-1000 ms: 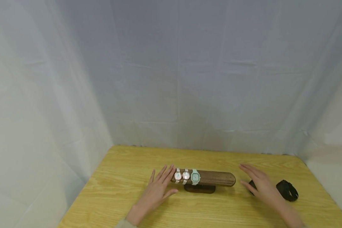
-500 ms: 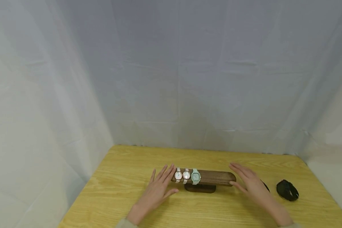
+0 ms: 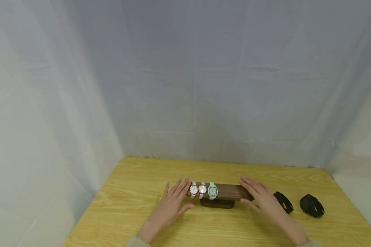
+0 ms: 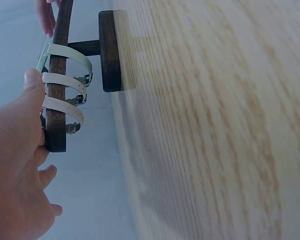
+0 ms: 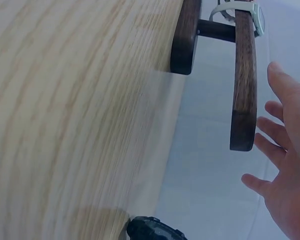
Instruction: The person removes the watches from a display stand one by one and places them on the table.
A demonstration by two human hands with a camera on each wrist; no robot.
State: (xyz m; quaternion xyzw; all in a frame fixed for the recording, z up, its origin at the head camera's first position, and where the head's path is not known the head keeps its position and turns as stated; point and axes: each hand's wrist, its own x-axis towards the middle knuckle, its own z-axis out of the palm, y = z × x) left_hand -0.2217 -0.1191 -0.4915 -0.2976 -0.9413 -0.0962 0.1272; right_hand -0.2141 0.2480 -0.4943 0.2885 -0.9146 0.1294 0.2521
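A dark wooden watch stand (image 3: pixel 230 191) stands on the table, a horizontal bar on a short post and base. Two white-strapped watches with round dials, one outermost (image 3: pixel 193 189) and one beside it (image 3: pixel 202 189), hang round its left part. Right of them is a mint-green watch (image 3: pixel 213 191) with a squarish dial. My left hand (image 3: pixel 168 207) lies at the bar's left end, fingers extended, fingertips at its edge. My right hand (image 3: pixel 264 202) hovers by the bar's right end, fingers extended; the right wrist view shows a gap between thumb and bar.
Two black-strapped watches, a nearer one (image 3: pixel 284 202) and a farther one (image 3: pixel 312 206), lie right of the stand on the wooden table (image 3: pixel 142 171). A pale curtain (image 3: pixel 185 103) hangs behind the table and at both sides.
The right hand has moved left from beside the black watches to the bar's right end, so that the nearer black watch shows fully. My left hand has stayed in place.
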